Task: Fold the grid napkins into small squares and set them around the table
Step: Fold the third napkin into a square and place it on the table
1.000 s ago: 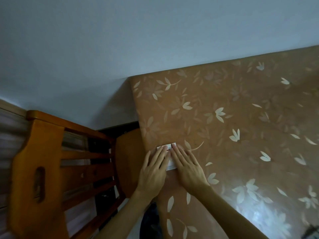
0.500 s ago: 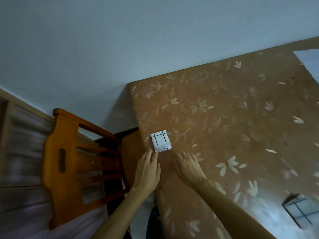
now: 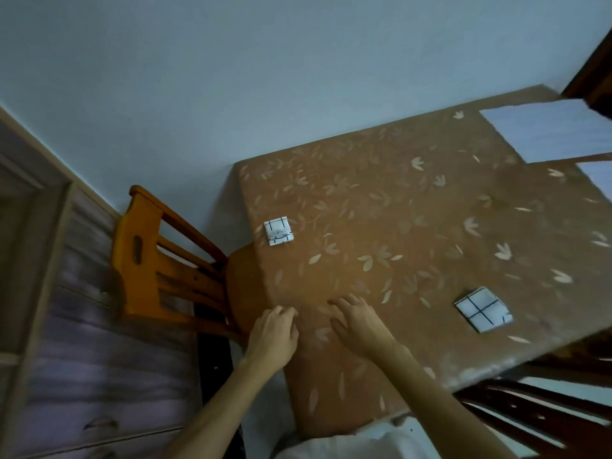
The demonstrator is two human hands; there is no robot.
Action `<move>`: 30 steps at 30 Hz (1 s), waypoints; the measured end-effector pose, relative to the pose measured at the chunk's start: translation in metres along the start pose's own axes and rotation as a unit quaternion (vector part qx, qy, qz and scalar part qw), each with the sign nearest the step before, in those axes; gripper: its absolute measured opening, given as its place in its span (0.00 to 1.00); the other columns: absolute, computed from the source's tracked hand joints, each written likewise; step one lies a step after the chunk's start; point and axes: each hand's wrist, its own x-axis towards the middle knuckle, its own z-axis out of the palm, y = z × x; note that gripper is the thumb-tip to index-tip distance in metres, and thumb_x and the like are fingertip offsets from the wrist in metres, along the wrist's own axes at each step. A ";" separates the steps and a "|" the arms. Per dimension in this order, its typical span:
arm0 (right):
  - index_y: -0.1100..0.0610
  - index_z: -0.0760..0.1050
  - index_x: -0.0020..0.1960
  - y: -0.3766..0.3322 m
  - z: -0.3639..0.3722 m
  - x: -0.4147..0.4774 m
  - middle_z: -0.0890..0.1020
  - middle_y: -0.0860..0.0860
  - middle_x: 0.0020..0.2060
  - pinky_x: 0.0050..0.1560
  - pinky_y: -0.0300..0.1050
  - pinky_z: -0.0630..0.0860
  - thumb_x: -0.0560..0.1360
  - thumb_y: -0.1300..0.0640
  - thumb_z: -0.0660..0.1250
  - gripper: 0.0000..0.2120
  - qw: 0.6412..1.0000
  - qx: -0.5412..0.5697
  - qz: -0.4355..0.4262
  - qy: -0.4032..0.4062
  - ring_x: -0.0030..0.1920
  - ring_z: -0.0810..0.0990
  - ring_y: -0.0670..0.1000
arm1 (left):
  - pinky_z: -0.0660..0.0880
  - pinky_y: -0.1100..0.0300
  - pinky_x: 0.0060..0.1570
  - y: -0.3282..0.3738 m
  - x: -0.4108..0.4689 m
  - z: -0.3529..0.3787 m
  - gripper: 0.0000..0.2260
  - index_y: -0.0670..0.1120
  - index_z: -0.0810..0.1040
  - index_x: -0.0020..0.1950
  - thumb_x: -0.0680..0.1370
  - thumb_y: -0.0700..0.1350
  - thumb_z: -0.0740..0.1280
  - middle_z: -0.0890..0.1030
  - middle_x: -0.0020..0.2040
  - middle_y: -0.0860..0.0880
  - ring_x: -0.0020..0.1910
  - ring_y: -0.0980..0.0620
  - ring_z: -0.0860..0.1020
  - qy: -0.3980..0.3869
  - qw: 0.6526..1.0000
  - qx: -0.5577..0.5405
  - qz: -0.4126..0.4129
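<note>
A small folded grid napkin (image 3: pixel 279 233), white with black lines, lies near the table's left edge by the orange chair. A second folded grid napkin (image 3: pixel 483 314) lies near the table's right front edge. Both sit on the brown leaf-patterned tablecloth (image 3: pixel 414 210). My left hand (image 3: pixel 273 336) hovers at the table's near left edge, fingers loosely curled and holding nothing. My right hand (image 3: pixel 359 321) rests flat on the cloth beside it, fingers apart and empty. Both hands are well short of the first napkin.
An orange wooden chair (image 3: pixel 155 260) is pushed against the table's left side. A dark wooden chair (image 3: pixel 543 405) stands at the lower right. White sheets (image 3: pixel 543 130) lie at the table's far right corner. A wall runs behind; purple drawers (image 3: pixel 82 359) stand at left.
Both hands came off the folded napkin and drew back toward me, leaving it by the left edge. The view swung right, bringing the second napkin and the white sheets into sight.
</note>
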 end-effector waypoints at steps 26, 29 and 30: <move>0.48 0.70 0.70 0.037 -0.061 -0.365 0.78 0.45 0.62 0.63 0.46 0.78 0.80 0.46 0.62 0.19 0.982 0.105 0.036 0.155 0.61 0.77 0.46 | 0.73 0.58 0.62 0.198 -0.260 0.024 0.09 0.52 0.79 0.60 0.81 0.48 0.66 0.79 0.63 0.53 0.67 0.52 0.74 0.069 0.981 -0.123 0.136; 0.50 0.73 0.69 0.080 -0.086 -0.404 0.79 0.46 0.62 0.63 0.43 0.78 0.81 0.52 0.62 0.17 0.983 0.109 0.033 0.146 0.61 0.78 0.47 | 0.71 0.63 0.56 0.250 -0.266 0.035 0.09 0.53 0.79 0.61 0.81 0.48 0.66 0.79 0.60 0.55 0.63 0.52 0.76 0.060 0.982 -0.098 0.147; 0.51 0.73 0.69 0.096 -0.094 -0.418 0.79 0.45 0.62 0.63 0.41 0.77 0.81 0.54 0.62 0.16 0.983 0.108 0.032 0.142 0.61 0.78 0.46 | 0.73 0.61 0.57 0.270 -0.268 0.039 0.10 0.52 0.79 0.62 0.81 0.48 0.66 0.78 0.61 0.54 0.62 0.51 0.76 0.055 0.983 -0.091 0.148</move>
